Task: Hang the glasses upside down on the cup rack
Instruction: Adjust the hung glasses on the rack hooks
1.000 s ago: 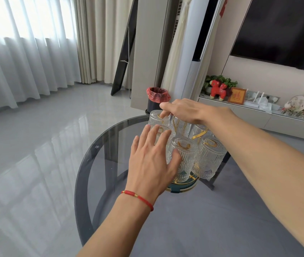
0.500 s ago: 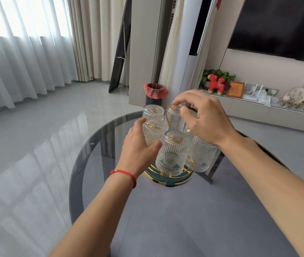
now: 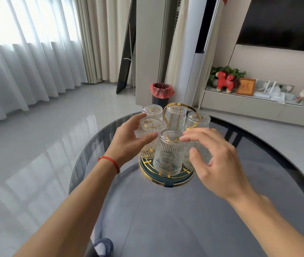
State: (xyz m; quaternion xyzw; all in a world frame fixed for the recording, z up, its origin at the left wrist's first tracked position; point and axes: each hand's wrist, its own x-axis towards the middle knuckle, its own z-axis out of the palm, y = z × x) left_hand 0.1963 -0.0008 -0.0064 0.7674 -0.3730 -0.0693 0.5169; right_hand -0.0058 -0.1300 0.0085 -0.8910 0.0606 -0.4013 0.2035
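Note:
Several clear ribbed glasses hang upside down on a cup rack (image 3: 166, 179) with a dark green, gold-rimmed base and a gold loop handle (image 3: 180, 105). The rack stands on the round dark glass table (image 3: 166, 216). My left hand (image 3: 129, 143), with a red string at the wrist, curls around the left glass (image 3: 148, 127), fingers behind it and thumb across its front. The front glass (image 3: 168, 154) stands between my hands. My right hand (image 3: 220, 162) hovers with fingers spread at the rack's right side. It hides most of the right front glass (image 3: 202, 153).
The table's rim (image 3: 84, 160) curves close on the left, with shiny grey floor beyond it. A black bin with a red bag (image 3: 161, 94) stands behind the table. A low TV cabinet (image 3: 249, 106) with ornaments runs along the right wall. Curtains cover the left wall.
My right hand came off the top of the back glasses and dropped to the rack's right front. My left hand shifted from lying on the glasses to curling around the left one.

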